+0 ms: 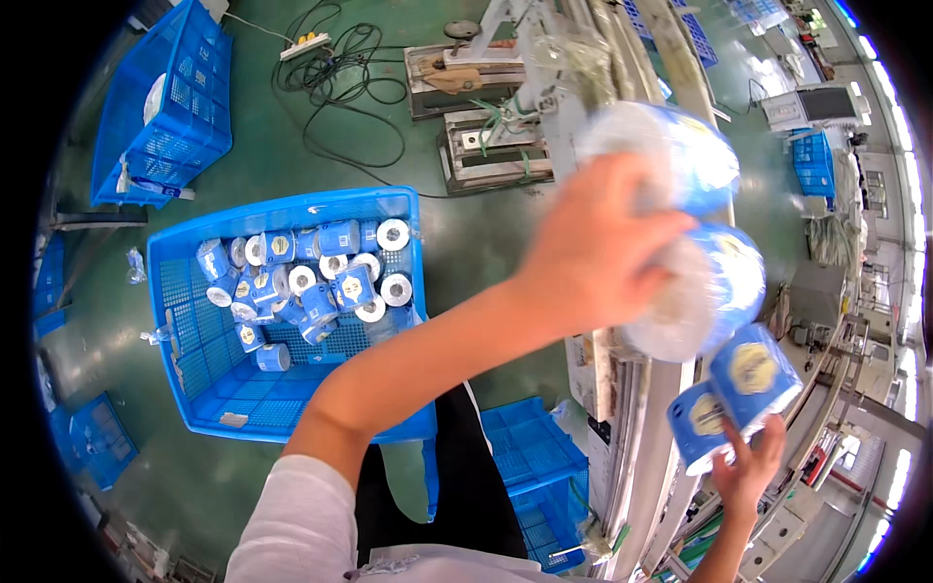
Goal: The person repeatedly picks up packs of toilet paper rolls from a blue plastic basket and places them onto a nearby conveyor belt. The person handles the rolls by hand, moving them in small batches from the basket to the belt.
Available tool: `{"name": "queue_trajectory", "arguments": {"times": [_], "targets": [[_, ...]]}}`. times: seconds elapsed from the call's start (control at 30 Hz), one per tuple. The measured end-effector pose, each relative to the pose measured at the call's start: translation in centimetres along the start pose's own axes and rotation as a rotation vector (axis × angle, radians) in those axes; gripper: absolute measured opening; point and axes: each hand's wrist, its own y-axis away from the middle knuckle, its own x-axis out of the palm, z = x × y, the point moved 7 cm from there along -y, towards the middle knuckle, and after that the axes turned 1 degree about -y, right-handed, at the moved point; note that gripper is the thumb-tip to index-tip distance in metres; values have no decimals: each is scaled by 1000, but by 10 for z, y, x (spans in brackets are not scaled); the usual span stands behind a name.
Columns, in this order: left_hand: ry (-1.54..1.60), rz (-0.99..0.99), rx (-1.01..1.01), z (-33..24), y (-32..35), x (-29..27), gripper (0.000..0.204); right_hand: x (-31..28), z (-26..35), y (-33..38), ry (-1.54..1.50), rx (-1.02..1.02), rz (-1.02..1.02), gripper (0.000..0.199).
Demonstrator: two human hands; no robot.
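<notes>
My left hand reaches across to the right, smeared by motion. Its fingers grip the white ends of two blue-wrapped paper rolls, an upper roll and a lower roll, both blurred. Below them, my right hand has its fingers against two more wrapped paper rolls, one upper and one lower, which touch each other. Several similar rolls lie loose in a large blue crate to the left, some with their white ends up.
A long machine rail runs beneath the hands. Another blue crate stands far left, and stacked blue crates are beside my legs. Black cable lies coiled on the green floor, near metal machine feet.
</notes>
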Motion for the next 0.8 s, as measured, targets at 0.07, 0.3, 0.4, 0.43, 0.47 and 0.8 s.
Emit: {"name": "queue_trajectory", "arguments": {"times": [0.07, 0.3, 0.4, 0.43, 0.47, 0.8], "targets": [[11, 211, 66, -39, -31, 69, 40, 20, -6, 12, -64, -57, 181, 41], [-736, 689, 167, -47, -16, 216, 38, 67, 20, 1, -259, -151, 247, 30], [-672, 329, 139, -37, -24, 173, 48, 65, 36, -11, -193, -22, 117, 41], [-481, 204, 139, -34, -20, 149, 48, 57, 49, -16, -177, -11, 68, 41], [-272, 71, 142, -31, -14, 113, 48, 44, 65, -20, -143, 11, 24, 41], [-502, 62, -791, 230, 409, -129, 49, 203, 459, -47, -1650, -77, 531, 50]]}}
